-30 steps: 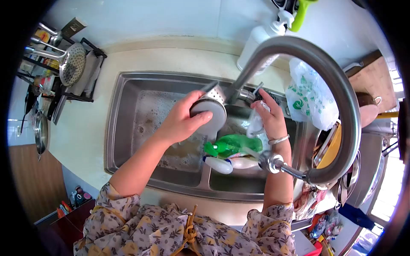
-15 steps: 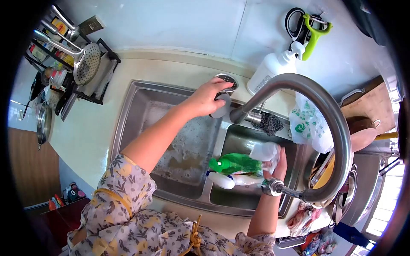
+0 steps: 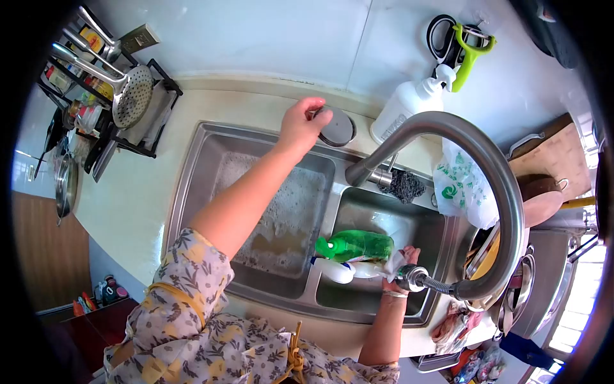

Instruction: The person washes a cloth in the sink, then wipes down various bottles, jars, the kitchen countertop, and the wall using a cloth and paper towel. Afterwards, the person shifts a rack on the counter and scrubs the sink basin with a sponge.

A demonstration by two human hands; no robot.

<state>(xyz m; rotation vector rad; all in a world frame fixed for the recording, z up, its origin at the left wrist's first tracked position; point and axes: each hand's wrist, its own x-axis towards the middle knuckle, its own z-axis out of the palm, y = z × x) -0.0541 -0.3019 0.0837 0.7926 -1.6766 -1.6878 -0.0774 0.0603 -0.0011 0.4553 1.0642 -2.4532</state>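
Note:
My left hand [image 3: 303, 125] is at the back rim of the sink, thumb and fingers curled at the left edge of a grey round lid [image 3: 338, 130]. The lid lies over the spot behind the left basin. My right hand [image 3: 409, 255] is low in the right basin, partly hidden by the faucet's spray head [image 3: 410, 278]. A crumpled white sheet [image 3: 396, 261], its material unclear, is in its fingers. Beside it a green bottle [image 3: 364, 246] lies on its side, with a white bottle [image 3: 337, 271] next to it across the divider.
Cloudy, foamy water fills the left basin [image 3: 192, 192]. The curved faucet [image 3: 511, 192] arches over the right basin. A white pump bottle [image 3: 409, 105], a dark scrubber [image 3: 404, 185] and a plastic bag [image 3: 464, 185] stand behind. A utensil rack [image 3: 153, 137] is at the left.
My left hand has moved up and left, and the grey lid now covers the perforated metal piece behind the sink. My right hand has come down toward me with the white sheet.

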